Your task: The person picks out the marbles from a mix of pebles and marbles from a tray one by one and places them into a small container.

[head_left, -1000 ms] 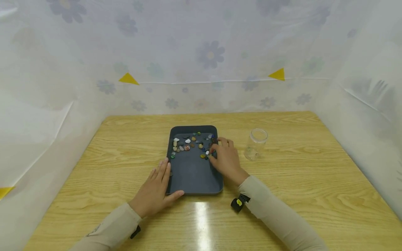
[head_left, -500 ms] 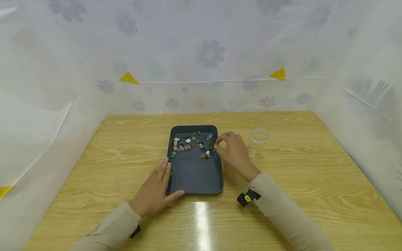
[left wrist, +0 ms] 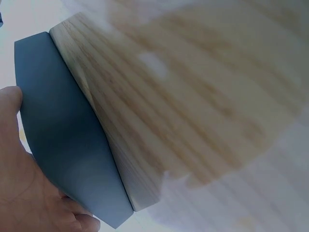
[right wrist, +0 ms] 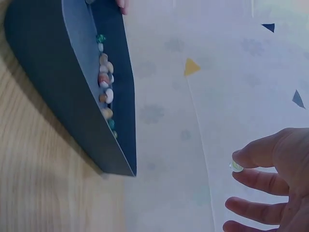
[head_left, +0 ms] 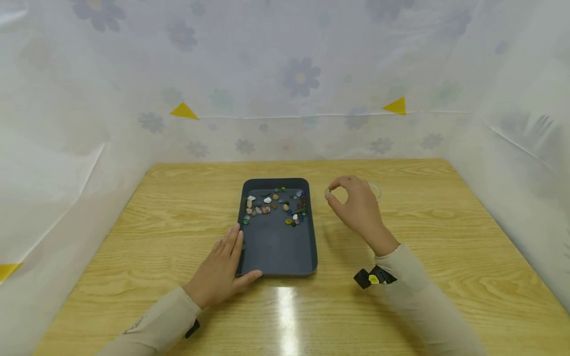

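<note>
The left side of the dark tray (head_left: 278,254) is touched by the left hand (head_left: 220,272), its fingers kept straight. Small stones (head_left: 266,210) are spread in the tray's far half. Right of it, a small pale piece (right wrist: 236,166) is pinched up high by the right hand (head_left: 360,210). Behind, what seems a jar's clear rim (head_left: 379,189) is partly hidden.

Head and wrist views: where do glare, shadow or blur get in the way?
Head: bright glare on the table just nearer than the tray, soft shadow below the right hand; left wrist: hazy, washed out, wood grain blurred; right wrist: bright toward the upper right, the small piece in the fingers pale, detail lost.
</note>
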Available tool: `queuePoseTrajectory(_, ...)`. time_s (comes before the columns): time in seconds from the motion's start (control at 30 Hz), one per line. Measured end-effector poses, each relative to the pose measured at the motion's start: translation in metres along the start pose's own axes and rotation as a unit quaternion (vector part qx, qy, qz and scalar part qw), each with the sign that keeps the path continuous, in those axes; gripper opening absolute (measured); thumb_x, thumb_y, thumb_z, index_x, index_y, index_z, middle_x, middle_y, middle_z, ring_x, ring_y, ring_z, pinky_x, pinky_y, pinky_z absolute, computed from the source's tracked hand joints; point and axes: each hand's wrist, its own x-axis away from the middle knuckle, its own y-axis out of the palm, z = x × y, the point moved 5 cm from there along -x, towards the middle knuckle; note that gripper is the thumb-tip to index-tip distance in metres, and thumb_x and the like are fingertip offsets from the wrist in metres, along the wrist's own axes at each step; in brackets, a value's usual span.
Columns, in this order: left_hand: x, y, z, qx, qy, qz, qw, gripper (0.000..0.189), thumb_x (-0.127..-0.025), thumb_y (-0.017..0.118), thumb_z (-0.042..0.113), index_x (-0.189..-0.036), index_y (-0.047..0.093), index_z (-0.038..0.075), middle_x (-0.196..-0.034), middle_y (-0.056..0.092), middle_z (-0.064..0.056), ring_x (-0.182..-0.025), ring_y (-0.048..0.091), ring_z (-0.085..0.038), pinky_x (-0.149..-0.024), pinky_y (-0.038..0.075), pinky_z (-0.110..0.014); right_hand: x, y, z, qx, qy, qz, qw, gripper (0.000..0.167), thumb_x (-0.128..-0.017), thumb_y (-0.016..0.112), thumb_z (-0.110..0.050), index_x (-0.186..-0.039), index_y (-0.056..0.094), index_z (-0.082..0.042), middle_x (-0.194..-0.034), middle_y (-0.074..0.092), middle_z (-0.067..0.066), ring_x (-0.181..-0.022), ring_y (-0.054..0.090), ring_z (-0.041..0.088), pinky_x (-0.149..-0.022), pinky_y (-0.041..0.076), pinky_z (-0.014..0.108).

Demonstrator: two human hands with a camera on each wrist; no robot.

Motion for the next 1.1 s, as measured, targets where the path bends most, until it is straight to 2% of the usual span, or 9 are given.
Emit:
queuePoseTrajectory(0.37, -0.001, 0.001, -0.001, -0.003, 0.002, -0.001, 1.0, 0.098, -0.09, 0.043, 0.067, -0.148, 0.022, -0.009, -0.156, 0.009, -0.024, -0.143, 0.014, -0.037, -0.113, 0.021, -0.052, 0.007, -0.037, 0.034, 0.0, 0.025, 0.026, 0.9993, 0.017, -0.091, 0.065, -0.016, -0.102, 0.068, -0.003, -0.123, 0.057, 0.023, -0.116, 0.047, 0.045, -0.092, 0.038, 0.063)
queuePoseTrajectory(0.57, 0.0, 0.0, 0.0, 0.003, 0.003, 0.001, 1.0, 0.098, -0.09, 0.045, 0.067, -0.147, 0.022, -0.01, -0.156, 0.01, -0.024, -0.143, 0.014, -0.038, -0.113, 0.021, -0.053, 0.013, -0.047, 0.052, 0.015, 0.051, 0.027, 0.9982, 0.019, -0.091, 0.065, -0.016, -0.104, 0.067, -0.001, -0.125, 0.055, 0.027, -0.115, 0.047, 0.048, -0.088, 0.04, 0.065)
queuePoseTrajectory(0.8, 0.0, -0.001, 0.0, 0.006, 0.001, 0.003, 1.0, 0.098, -0.09, 0.045, 0.066, -0.147, 0.022, -0.01, -0.156, 0.01, -0.024, -0.143, 0.015, -0.038, -0.113, 0.022, -0.053, 0.016, -0.05, 0.069, 0.013, 0.082, 0.002, 0.9965, 0.024, -0.094, 0.06, -0.02, -0.105, 0.067, 0.001, -0.127, 0.052, 0.029, -0.117, 0.044, 0.049, -0.082, 0.042, 0.063)
queuePoseTrajectory(1.1, 0.0, -0.001, -0.001, 0.002, -0.004, -0.002, 1.0, 0.099, -0.089, 0.044, 0.068, -0.148, 0.021, -0.008, -0.157, 0.009, -0.023, -0.144, 0.012, -0.036, -0.112, 0.023, -0.053, 0.012, -0.048, 0.074, 0.01, 0.117, -0.061, 0.9912, 0.033, -0.097, 0.055, -0.029, -0.109, 0.065, 0.0, -0.135, 0.045, 0.032, -0.121, 0.041, 0.05, -0.086, 0.04, 0.064)
